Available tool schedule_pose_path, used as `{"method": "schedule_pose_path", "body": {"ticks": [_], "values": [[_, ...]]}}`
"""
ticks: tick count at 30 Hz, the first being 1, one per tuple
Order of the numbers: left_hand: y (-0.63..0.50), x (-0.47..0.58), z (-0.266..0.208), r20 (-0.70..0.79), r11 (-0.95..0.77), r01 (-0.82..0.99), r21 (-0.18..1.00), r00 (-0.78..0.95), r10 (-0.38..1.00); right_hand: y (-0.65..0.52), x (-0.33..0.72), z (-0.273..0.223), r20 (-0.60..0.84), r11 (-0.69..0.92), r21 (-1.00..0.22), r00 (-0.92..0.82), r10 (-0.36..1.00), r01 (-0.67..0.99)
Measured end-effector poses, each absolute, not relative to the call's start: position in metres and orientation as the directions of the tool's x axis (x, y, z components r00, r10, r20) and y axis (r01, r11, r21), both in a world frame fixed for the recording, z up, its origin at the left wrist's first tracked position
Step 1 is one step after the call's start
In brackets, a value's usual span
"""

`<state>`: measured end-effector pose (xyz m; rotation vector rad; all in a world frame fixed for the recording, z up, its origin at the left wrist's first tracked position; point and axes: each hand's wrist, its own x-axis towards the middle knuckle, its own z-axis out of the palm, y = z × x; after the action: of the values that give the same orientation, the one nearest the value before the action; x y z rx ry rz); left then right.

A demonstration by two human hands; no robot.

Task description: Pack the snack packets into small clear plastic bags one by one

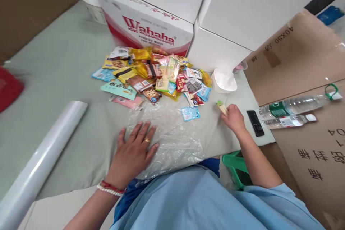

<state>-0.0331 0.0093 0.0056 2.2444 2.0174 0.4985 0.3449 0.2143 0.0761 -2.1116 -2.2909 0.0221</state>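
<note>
My left hand (136, 148) lies flat with spread fingers on the left part of a crinkled clear plastic bag (178, 140) at the table's near edge. Pinched in my right hand (235, 118), to the right of the bag, is a small cream snack packet (222, 107) with a green end. A light blue snack packet (190, 113) rests at the bag's upper edge, between my hands. Beyond it spreads a heap of wrapped snacks (153, 72) in yellow, brown, red, green and blue wrappers.
A white Wahaha carton (151, 25) and white boxes (229, 3) stand behind the heap. Nearby sits a white plastic tub (224, 81). On the right are a black phone-like object (255, 123) and plastic bottles (296, 106). A shiny white roll (45, 161) lies left.
</note>
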Motion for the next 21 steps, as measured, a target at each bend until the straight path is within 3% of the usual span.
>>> {"method": "schedule_pose_path", "body": {"ticks": [2,7,10,13,21], "values": [[0.01,-0.033,0.005,0.206,-0.138,0.95,0.281,0.081,0.975,0.196,0.354,0.062,0.031,0.123,0.03,-0.124,0.992,0.992],[0.012,-0.032,0.003,0.226,-0.145,0.953,0.265,0.085,0.97,0.178,0.364,0.042,0.051,0.186,-0.283,-0.179,0.982,0.941],[0.013,-0.032,0.002,0.204,-0.141,0.96,0.244,0.091,0.975,0.188,0.372,0.047,-0.039,0.159,-0.343,-0.184,0.982,0.926],[0.013,-0.032,0.003,0.187,-0.134,0.965,0.224,0.093,0.978,0.198,0.377,0.057,-0.146,0.134,-0.306,-0.186,0.972,0.943],[0.015,-0.03,0.004,0.16,-0.111,0.971,0.213,0.078,0.984,0.191,0.365,0.066,-0.249,0.151,-0.068,-0.164,0.955,0.986]]}}
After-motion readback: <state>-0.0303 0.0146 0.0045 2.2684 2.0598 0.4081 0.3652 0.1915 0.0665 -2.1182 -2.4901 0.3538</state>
